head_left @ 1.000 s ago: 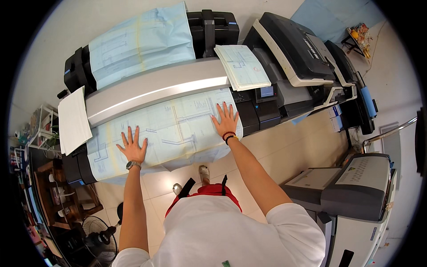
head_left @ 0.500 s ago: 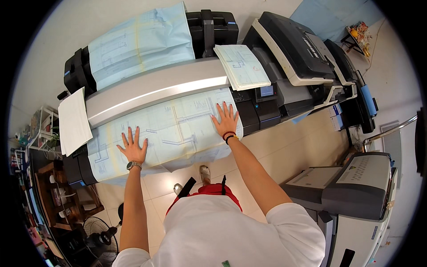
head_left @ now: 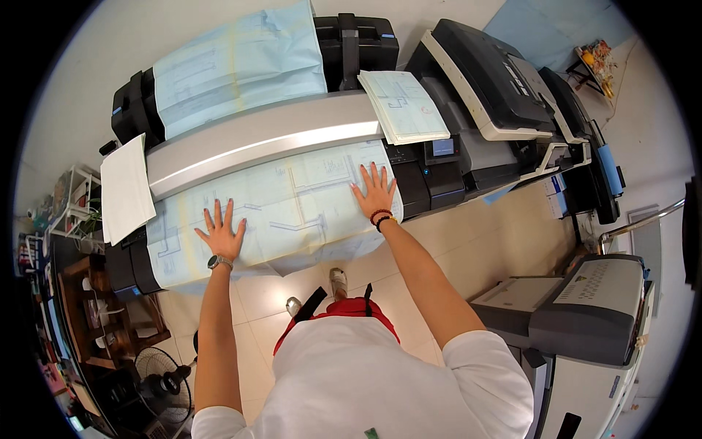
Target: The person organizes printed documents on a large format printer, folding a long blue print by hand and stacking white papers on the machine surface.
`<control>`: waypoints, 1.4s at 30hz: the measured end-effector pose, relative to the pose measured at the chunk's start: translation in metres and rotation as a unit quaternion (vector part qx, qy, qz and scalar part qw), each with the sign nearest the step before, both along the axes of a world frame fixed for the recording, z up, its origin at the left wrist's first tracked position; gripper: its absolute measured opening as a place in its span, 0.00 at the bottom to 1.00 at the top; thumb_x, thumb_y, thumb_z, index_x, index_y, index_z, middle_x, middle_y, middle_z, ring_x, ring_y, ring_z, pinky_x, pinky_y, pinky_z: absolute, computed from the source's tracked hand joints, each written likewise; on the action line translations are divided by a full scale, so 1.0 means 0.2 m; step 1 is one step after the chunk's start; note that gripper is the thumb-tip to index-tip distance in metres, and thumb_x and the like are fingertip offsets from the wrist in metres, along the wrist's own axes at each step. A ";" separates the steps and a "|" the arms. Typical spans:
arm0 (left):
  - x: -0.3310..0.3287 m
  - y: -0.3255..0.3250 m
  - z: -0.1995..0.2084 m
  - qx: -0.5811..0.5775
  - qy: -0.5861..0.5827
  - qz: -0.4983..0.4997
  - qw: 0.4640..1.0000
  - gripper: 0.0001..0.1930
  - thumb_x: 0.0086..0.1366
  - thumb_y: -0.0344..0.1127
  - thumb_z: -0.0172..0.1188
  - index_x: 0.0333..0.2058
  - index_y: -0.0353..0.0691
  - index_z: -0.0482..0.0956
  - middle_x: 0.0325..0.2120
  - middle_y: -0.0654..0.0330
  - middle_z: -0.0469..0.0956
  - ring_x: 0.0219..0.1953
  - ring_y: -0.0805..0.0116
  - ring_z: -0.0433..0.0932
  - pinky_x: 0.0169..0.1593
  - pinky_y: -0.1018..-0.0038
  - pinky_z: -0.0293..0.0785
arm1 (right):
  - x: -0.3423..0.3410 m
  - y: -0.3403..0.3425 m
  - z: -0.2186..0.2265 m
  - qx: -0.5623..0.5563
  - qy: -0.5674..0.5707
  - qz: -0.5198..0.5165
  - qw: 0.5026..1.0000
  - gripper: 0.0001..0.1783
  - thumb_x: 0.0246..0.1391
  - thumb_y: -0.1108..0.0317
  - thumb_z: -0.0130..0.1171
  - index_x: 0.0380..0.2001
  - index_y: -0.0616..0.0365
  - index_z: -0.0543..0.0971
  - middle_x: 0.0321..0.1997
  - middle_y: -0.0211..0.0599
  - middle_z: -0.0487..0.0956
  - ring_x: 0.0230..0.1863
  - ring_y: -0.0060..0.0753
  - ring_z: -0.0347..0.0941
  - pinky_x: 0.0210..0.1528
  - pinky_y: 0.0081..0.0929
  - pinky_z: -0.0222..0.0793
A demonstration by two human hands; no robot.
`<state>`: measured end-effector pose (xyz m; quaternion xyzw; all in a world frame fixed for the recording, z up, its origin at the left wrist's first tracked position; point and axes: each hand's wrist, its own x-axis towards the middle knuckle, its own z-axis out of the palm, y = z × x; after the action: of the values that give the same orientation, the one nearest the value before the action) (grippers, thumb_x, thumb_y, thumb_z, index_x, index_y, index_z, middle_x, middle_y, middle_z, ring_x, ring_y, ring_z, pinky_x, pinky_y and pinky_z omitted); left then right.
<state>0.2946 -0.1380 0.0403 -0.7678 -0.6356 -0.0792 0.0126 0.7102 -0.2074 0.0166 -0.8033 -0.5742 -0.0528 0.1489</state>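
Hands (head_left: pixel 222 238) (head_left: pixel 376 199) flat on blue drawing (head_left: pixel 281 205) | silver machine cover (head_left: pixel 270 146) | tiled floor (head_left: pixel 497 234)

Off-white, plain-painted walls (head_left: pixel 424 16) surround the room, bending with the lens, and a pale blue panel (head_left: pixel 556 31) covers part of the upper right. Glossy cream square floor tiles (head_left: pixel 482 238) throw back a bright glare low in the middle. On the left, a white open-frame rack (head_left: pixel 82 175) stands beside a leafy green plant (head_left: pixel 93 214), above a dark brown wooden shelf unit (head_left: pixel 150 339); a black round-caged electric fan (head_left: pixel 170 382) is near it. At far upper right, a small dark-legged stand (head_left: pixel 581 74) bears orange and red ornaments (head_left: pixel 599 57); below, a shiny metal rail (head_left: pixel 643 218) slants across.
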 end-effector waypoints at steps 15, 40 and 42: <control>0.02 0.14 0.04 -0.080 -0.025 0.007 0.997 0.35 0.61 0.67 0.47 0.66 0.73 0.53 0.70 0.67 0.42 0.71 0.48 0.37 0.61 0.29 0.27 | 0.03 0.11 0.01 -0.012 0.028 -0.003 1.000 0.37 0.58 0.35 0.42 0.67 0.35 0.58 0.74 0.29 0.47 0.74 0.46 0.36 0.70 0.61 0.26; 0.02 0.20 0.00 -0.093 0.003 0.018 0.995 0.35 0.60 0.71 0.43 0.65 0.76 0.51 0.70 0.70 0.40 0.71 0.49 0.36 0.59 0.25 0.28 | 0.03 0.13 0.02 -0.063 0.041 -0.011 0.997 0.38 0.58 0.33 0.39 0.68 0.34 0.54 0.75 0.30 0.44 0.74 0.46 0.34 0.69 0.61 0.25; 0.02 0.21 0.00 -0.093 -0.005 0.018 0.995 0.35 0.60 0.71 0.44 0.65 0.76 0.51 0.70 0.70 0.40 0.71 0.49 0.36 0.59 0.25 0.28 | 0.04 0.13 0.02 -0.056 0.039 -0.008 0.998 0.38 0.58 0.33 0.39 0.68 0.34 0.54 0.75 0.30 0.44 0.74 0.46 0.34 0.69 0.61 0.25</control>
<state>0.2979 -0.0970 0.0398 -0.7539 -0.6537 -0.0234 -0.0613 0.7176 -0.1818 0.0206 -0.8163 -0.5637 0.0103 0.1254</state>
